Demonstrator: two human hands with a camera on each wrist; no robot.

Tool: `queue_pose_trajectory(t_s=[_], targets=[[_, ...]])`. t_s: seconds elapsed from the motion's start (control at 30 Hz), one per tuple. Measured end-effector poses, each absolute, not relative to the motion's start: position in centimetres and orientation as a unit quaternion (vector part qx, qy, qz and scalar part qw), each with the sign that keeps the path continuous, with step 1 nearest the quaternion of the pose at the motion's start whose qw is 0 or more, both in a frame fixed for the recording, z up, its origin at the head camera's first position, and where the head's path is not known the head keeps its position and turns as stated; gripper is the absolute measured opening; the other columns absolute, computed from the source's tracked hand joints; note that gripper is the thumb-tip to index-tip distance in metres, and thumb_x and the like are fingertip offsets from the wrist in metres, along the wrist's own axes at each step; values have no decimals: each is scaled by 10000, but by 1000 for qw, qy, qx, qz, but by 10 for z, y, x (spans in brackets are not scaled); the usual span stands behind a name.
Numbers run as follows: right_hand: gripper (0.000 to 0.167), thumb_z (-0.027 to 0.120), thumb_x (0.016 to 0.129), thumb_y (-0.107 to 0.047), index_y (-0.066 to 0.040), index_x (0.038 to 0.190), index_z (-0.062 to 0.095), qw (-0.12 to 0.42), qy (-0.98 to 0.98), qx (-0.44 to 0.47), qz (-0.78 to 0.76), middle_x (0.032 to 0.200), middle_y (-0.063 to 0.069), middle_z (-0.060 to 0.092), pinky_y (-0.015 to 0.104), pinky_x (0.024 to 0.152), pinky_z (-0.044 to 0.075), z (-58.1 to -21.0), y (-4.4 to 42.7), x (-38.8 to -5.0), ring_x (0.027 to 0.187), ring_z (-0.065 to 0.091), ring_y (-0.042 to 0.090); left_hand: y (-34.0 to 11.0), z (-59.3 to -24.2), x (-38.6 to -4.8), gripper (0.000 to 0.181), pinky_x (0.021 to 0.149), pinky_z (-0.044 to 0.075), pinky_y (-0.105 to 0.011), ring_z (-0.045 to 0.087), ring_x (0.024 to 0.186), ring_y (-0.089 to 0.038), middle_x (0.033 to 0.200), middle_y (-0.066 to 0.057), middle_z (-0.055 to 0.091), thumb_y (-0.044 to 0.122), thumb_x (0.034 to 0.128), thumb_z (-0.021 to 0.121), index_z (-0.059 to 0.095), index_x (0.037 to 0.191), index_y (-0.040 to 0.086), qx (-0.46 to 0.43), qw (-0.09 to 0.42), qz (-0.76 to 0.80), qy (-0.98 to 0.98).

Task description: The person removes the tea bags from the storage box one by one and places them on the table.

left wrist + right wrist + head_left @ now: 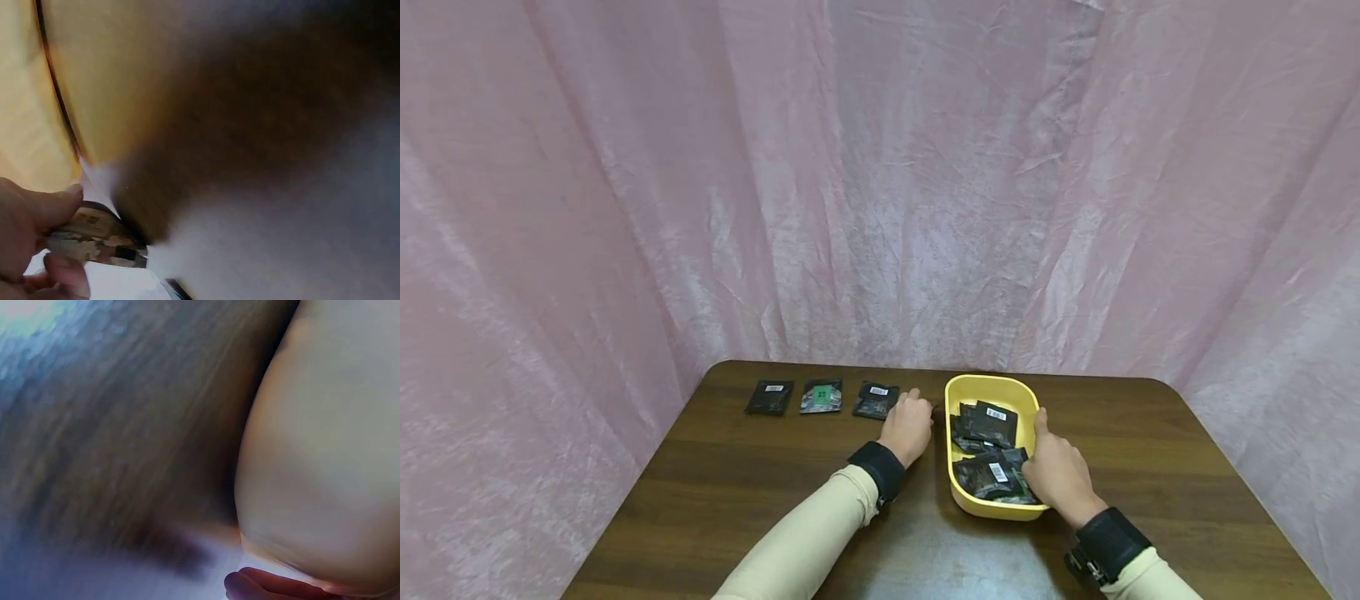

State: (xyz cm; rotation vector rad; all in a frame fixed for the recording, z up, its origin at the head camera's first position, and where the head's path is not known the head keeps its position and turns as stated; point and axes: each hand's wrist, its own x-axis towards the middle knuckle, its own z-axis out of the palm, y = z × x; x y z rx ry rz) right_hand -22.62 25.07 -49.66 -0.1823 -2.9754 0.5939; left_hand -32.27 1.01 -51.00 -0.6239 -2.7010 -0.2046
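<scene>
My left hand (pixel 907 427) is low over the table, between the row of packets and the yellow bin (pixel 992 510). In the left wrist view, its thumb and fingers pinch a small flat packet (pixel 97 236) with a mottled print; from the head it is mostly hidden. My right hand (pixel 1062 468) grips the bin's right side, thumb at the rim. Several dark packets (pixel 992 423) with white barcode labels lie inside the bin. The right wrist view shows fingertips (pixel 269 584) by the bin's pale, blurred wall (pixel 325 450).
Left of my left hand, a row holds a dark packet (pixel 769 397), one with a green label (pixel 822 396) and another dark packet (pixel 874 400). The brown wooden table (pixel 737 500) ends at a pink curtain (pixel 887 208).
</scene>
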Motion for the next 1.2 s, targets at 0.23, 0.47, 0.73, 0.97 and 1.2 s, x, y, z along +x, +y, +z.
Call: queue_pose_trajectory(t_s=[0.23, 0.47, 0.73, 0.97, 1.2], targets=[[959, 656, 820, -46, 146, 1632, 184, 53, -978, -56, 192, 976, 285, 740, 460, 600, 483, -496, 250, -225, 664, 595, 273, 12, -514, -328, 195, 868, 594, -324, 655, 951, -258, 1010, -74, 733, 290, 969, 796, 834, 945, 100, -233, 109, -46, -965], [963, 657, 824, -47, 145, 1636, 176, 47, -978, -61, 194, 984, 282, 740, 438, 589, 469, -496, 250, -224, 662, 583, 265, 13, -508, -329, 419, 952, 596, -414, 626, 1135, -354, 1285, -168, 588, 451, 979, 766, 786, 960, 32, -222, -23, -83, -971], [967, 672, 825, -55, 143, 1635, 183, 47, -978, -62, 192, 1011, 302, 740, 475, 623, 502, -496, 251, -225, 683, 614, 282, 12, -505, -328, 653, 1061, 527, -410, 533, 1228, -380, 1458, -206, 447, 504, 1048, 638, 635, 1393, -50, -225, -70, -49, -971], [967, 671, 818, -55, 147, 1631, 188, 51, -979, -59, 190, 1001, 307, 743, 492, 630, 514, -495, 250, -224, 692, 639, 293, 10, -505, -336, 801, 1112, 484, -399, 459, 1307, -364, 1567, -215, 356, 530, 1054, 593, 424, 1600, -32, -221, -104, -57, -968], [961, 668, 819, -58, 143, 1632, 197, 58, -978, -60, 193, 1034, 332, 740, 505, 634, 519, -495, 250, -225, 702, 653, 308, 12, -509, -343, 831, 1113, 500, -409, 456, 1305, -379, 1583, -231, 335, 532, 1056, 578, 399, 1599, -72, -217, -109, -61, -968]])
